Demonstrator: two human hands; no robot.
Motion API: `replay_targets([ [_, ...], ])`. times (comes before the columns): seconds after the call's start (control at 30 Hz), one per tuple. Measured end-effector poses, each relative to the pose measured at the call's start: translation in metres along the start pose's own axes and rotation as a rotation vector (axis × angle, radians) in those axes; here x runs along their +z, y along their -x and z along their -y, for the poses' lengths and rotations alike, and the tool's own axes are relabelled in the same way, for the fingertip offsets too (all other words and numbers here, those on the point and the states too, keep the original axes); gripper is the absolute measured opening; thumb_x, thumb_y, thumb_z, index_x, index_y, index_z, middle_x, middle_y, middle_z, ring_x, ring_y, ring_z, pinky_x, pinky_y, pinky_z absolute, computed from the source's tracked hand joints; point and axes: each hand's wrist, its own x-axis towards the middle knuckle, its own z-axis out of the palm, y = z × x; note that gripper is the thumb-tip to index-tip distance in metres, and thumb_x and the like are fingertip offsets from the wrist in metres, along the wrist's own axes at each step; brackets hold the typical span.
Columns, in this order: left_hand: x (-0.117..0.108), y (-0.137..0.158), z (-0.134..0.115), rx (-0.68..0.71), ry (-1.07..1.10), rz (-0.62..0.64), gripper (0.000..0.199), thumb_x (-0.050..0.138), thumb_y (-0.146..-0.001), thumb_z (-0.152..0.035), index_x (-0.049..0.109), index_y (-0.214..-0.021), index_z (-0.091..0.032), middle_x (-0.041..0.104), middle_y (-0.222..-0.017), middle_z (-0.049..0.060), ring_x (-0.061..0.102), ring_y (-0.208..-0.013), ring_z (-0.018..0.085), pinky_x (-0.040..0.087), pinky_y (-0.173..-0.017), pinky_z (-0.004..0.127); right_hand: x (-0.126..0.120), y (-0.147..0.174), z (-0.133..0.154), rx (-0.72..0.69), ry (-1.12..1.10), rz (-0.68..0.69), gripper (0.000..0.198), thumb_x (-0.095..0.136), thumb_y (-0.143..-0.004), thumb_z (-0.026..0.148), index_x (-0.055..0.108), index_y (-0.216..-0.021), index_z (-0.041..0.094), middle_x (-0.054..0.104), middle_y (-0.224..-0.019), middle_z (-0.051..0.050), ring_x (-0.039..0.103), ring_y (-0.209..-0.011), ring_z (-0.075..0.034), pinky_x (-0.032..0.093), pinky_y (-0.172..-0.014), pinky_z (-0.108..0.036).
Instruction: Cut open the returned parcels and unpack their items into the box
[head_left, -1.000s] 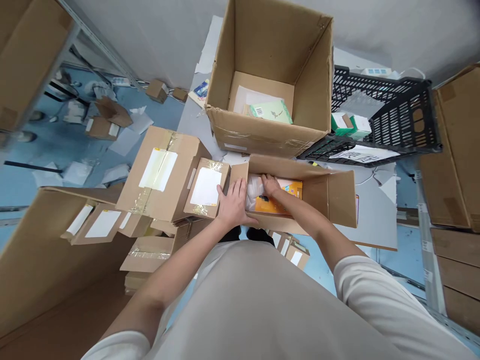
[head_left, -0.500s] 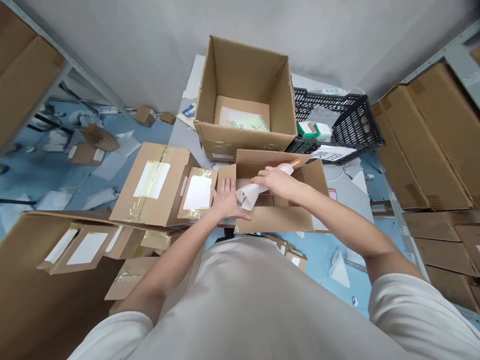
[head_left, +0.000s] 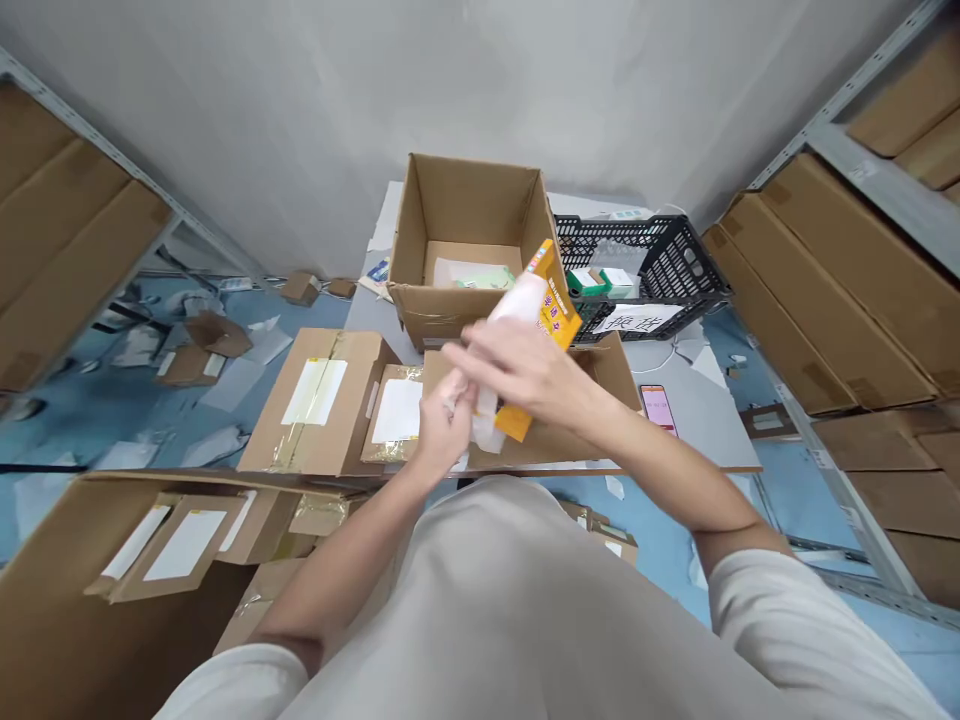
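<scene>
On the black crate (head_left: 705, 285) a white paper sign (head_left: 639, 319) bears large, dark handwritten Chinese characters, too indistinct to read with certainty, while the orange-yellow package (head_left: 556, 300) carries printed Chinese lettering, tilted and too blurred to make out. A row of small figures crosses the pink screen of the phone (head_left: 659, 408) on the counter (head_left: 697, 425), but they cannot be told apart, and the white labels (head_left: 315, 391) on the taped cartons (head_left: 360, 375) show nothing legible.
</scene>
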Motion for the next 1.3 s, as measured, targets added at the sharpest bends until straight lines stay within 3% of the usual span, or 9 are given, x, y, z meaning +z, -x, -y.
replay_targets([
  [0.17,0.006,-0.004,0.024,-0.252,0.546,-0.198,0.028,0.072,-0.072,-0.041,0.062,-0.071,-0.014,0.065,-0.068,0.001,0.062,-0.063,0.013,0.051,-0.06,0.024,0.024,0.075,-0.029,0.801,-0.415,-0.612,0.062,0.055,-0.087,0.047,0.034,-0.143,0.029,0.053,-0.127,-0.011,0.056,-0.11,-0.025,0.047,-0.091,-0.049],
  [0.27,0.01,-0.003,0.026,-0.304,0.802,-0.17,0.043,0.078,-0.065,-0.039,0.064,-0.101,-0.019,0.07,-0.095,0.003,0.067,-0.085,0.017,0.054,-0.075,0.028,0.053,0.091,-0.021,1.014,-0.913,-0.556,0.063,0.068,-0.075,0.052,0.05,-0.129,0.026,0.062,-0.111,-0.008,0.063,-0.092,-0.021,0.054,-0.083,-0.042],
  [0.4,0.009,0.006,0.025,-0.403,0.822,-0.062,0.061,0.08,-0.063,-0.045,0.061,-0.116,-0.022,0.07,-0.107,0.007,0.066,-0.101,0.022,0.055,-0.082,0.031,0.078,0.072,0.003,1.056,-1.326,-0.524,0.044,0.074,-0.07,0.05,0.06,-0.104,0.024,0.069,-0.104,-0.005,0.066,-0.09,-0.021,0.057,-0.081,-0.04],
  [0.53,-0.002,0.007,0.036,-0.421,0.762,0.055,0.062,0.081,-0.059,-0.05,0.065,-0.108,-0.016,0.071,-0.105,0.01,0.067,-0.101,0.025,0.055,-0.085,0.034,0.08,0.061,0.005,1.073,-1.333,-0.708,0.041,0.072,-0.074,0.046,0.057,-0.106,0.026,0.069,-0.112,-0.003,0.066,-0.099,-0.022,0.057,-0.085,-0.04],
  [0.7,-0.049,-0.014,0.059,-0.304,0.28,-0.325,0.047,0.067,-0.076,-0.048,0.066,-0.103,-0.011,0.071,-0.104,0.014,0.065,-0.102,0.025,0.053,-0.089,0.034,0.069,0.08,-0.013,1.069,-1.201,-0.813,0.036,0.071,-0.076,0.043,0.058,-0.105,0.026,0.07,-0.112,-0.003,0.067,-0.099,-0.021,0.056,-0.086,-0.04],
  [0.87,-0.105,-0.032,0.096,0.052,-0.425,-0.417,0.051,0.049,-0.08,-0.017,0.054,-0.13,-0.014,0.056,-0.133,0.012,0.049,-0.128,0.024,0.038,-0.109,0.036,0.056,0.109,-0.025,1.117,-1.167,-0.909,0.037,0.073,-0.074,0.041,0.06,-0.106,0.026,0.07,-0.112,-0.003,0.068,-0.097,-0.021,0.057,-0.085,-0.04],
  [0.97,-0.104,-0.038,0.125,0.081,-0.583,-0.231,0.058,0.045,-0.076,-0.013,0.051,-0.134,-0.014,0.05,-0.14,0.011,0.044,-0.133,0.024,0.032,-0.114,0.039,0.056,0.122,-0.026,1.172,-1.177,-0.924,0.039,0.074,-0.073,0.041,0.06,-0.105,0.026,0.071,-0.111,-0.004,0.069,-0.096,-0.021,0.058,-0.083,-0.04],
  [1.13,-0.07,-0.038,0.141,-0.117,-0.787,0.367,0.084,0.061,-0.069,-0.028,0.032,-0.144,-0.007,0.034,-0.149,0.022,0.027,-0.141,0.036,0.027,-0.113,0.053,0.062,0.132,-0.028,1.225,-1.242,-0.89,0.04,0.075,-0.071,0.043,0.06,-0.104,0.026,0.071,-0.109,-0.003,0.069,-0.093,-0.021,0.058,-0.083,-0.04],
  [1.3,-0.077,-0.024,0.079,-0.162,-0.898,0.305,0.114,0.073,-0.058,-0.034,0.01,-0.15,-0.01,-0.006,-0.155,0.028,-0.008,-0.141,0.048,0.007,-0.104,0.075,0.063,0.128,-0.031,1.225,-1.268,-0.817,0.039,0.073,-0.072,0.044,0.06,-0.104,0.026,0.07,-0.112,-0.004,0.068,-0.098,-0.022,0.057,-0.084,-0.04],
])
